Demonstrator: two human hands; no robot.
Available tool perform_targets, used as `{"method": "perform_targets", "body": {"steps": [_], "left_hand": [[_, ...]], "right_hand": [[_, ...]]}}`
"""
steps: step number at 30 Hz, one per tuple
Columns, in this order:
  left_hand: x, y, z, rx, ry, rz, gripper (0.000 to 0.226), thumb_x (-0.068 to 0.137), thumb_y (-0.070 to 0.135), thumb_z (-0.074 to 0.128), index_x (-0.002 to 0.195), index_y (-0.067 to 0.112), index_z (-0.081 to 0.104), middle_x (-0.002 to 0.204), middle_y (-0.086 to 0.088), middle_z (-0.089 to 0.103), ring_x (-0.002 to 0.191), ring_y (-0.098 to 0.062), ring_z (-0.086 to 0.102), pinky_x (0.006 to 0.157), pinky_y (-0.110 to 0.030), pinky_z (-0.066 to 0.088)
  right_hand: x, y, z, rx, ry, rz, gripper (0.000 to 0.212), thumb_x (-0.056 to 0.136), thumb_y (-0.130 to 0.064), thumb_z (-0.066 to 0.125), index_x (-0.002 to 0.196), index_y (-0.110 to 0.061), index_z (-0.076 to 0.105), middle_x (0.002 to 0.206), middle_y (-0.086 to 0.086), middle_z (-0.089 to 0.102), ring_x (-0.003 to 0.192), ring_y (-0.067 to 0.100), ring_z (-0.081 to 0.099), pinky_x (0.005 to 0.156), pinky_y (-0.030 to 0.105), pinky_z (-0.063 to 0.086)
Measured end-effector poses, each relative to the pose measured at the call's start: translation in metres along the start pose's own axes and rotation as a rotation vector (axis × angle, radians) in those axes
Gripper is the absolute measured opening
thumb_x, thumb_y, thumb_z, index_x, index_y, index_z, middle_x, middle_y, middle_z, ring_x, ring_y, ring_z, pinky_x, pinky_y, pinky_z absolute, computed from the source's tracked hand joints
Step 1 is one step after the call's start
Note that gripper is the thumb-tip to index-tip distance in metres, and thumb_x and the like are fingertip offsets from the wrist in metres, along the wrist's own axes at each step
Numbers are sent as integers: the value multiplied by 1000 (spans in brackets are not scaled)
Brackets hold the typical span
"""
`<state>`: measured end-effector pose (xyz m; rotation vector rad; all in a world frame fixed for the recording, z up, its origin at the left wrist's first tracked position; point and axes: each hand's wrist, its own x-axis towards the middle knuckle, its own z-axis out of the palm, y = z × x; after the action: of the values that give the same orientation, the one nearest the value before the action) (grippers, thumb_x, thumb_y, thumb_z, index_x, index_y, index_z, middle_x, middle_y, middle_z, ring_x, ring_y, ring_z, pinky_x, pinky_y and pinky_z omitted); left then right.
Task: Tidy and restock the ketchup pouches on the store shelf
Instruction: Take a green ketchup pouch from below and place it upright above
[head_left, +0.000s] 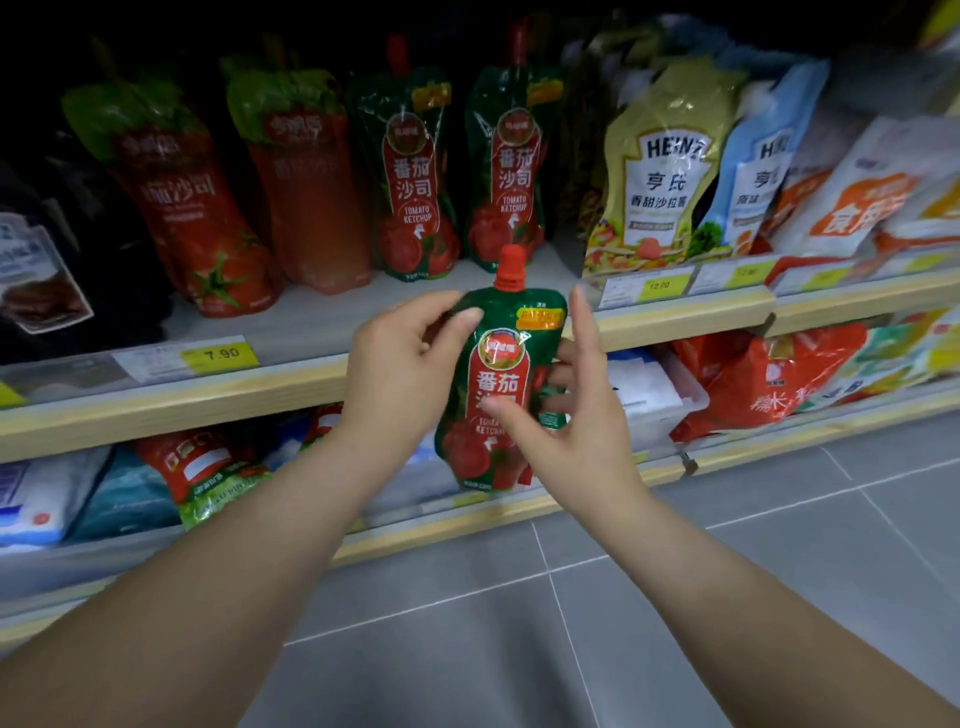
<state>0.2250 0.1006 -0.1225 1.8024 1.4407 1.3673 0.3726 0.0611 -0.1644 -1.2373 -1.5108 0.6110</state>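
A green ketchup pouch (501, 364) with a red cap is upright in the air in front of the shelf (311, 322). My left hand (402, 358) pinches its upper left corner between thumb and fingers. My right hand (571, 415) holds its right side, thumb across the front label, index finger raised. Two matching green pouches (410, 176) (511, 161) stand on the shelf just behind. To their left stand two red ketchup pouches (192, 208) (306, 187).
Heinz salad dressing pouches (665, 171) and other bags (852, 197) fill the shelf's right part. Price tags (221, 355) line the wooden shelf edge. A lower shelf (467, 519) holds more packets. Grey floor tiles (675, 597) lie below.
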Motion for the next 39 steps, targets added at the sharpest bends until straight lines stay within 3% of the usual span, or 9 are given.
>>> {"method": "perform_targets", "body": {"steps": [5, 8, 14, 20, 23, 26, 30, 34, 39], "left_hand": [[28, 29, -6, -163, 31, 43, 16, 90, 22, 60, 89, 37, 66, 77, 22, 67, 72, 5, 63, 68, -23, 53], [40, 42, -8, -232, 55, 82, 18, 89, 20, 61, 87, 37, 67, 70, 23, 67, 66, 6, 61, 59, -19, 51], [42, 50, -12, -302, 50, 210, 26, 81, 25, 70, 105, 33, 68, 91, 15, 72, 84, -5, 67, 76, -28, 57], [23, 0, -15, 202, 12, 243, 48, 79, 37, 72, 125, 31, 57, 114, 12, 60, 107, -10, 53, 94, -20, 36], [14, -25, -13, 442, 7, 210, 42, 81, 33, 71, 121, 24, 62, 112, 0, 66, 106, -26, 54, 94, -37, 36], [8, -41, -8, 589, 20, 247, 38, 80, 31, 71, 117, 25, 65, 106, 1, 66, 98, -28, 56, 93, -40, 32], [5, -48, -5, 648, 63, 280, 41, 80, 41, 65, 119, 28, 63, 106, 6, 65, 96, -25, 54, 95, -37, 28], [5, -51, -4, 662, 73, 310, 43, 80, 44, 63, 120, 28, 62, 106, 6, 65, 96, -24, 55, 96, -37, 28], [6, -54, -3, 671, 84, 343, 42, 82, 43, 62, 121, 27, 62, 108, 5, 65, 96, -25, 54, 96, -37, 28]], "right_hand": [[4, -9, -6, -237, -56, -126, 109, 68, -49, 76, 145, -47, -1, 130, -16, 43, 116, 0, 41, 88, 31, 45], [10, -13, -6, -366, -7, -160, 116, 68, -36, 81, 145, -44, -6, 128, -1, 48, 109, 14, 47, 79, 39, 50], [42, -18, -13, -359, 153, -231, 122, 69, -19, 81, 144, -43, -11, 129, 8, 45, 111, 12, 40, 76, 31, 43], [79, -17, -20, -309, 225, -368, 107, 76, -14, 76, 148, -20, -3, 130, 10, 42, 117, 17, 39, 96, 30, 35], [95, -18, -19, -333, 240, -419, 103, 78, -12, 74, 148, -16, -1, 132, 6, 35, 119, 13, 35, 98, 23, 29], [108, -17, -11, -389, 212, -420, 103, 78, -8, 73, 147, -22, -2, 121, 14, 48, 109, 22, 47, 91, 35, 43], [114, -6, -1, -432, 204, -316, 106, 79, -6, 72, 146, -34, -6, 105, 9, 59, 89, 23, 58, 71, 43, 52], [116, 6, -2, -417, 169, -272, 105, 82, -8, 70, 145, -42, -7, 110, 9, 58, 92, 22, 58, 73, 40, 53], [125, 5, -5, -467, 178, -178, 106, 82, -9, 70, 144, -42, -9, 106, 9, 61, 78, 20, 59, 65, 37, 52]]}}
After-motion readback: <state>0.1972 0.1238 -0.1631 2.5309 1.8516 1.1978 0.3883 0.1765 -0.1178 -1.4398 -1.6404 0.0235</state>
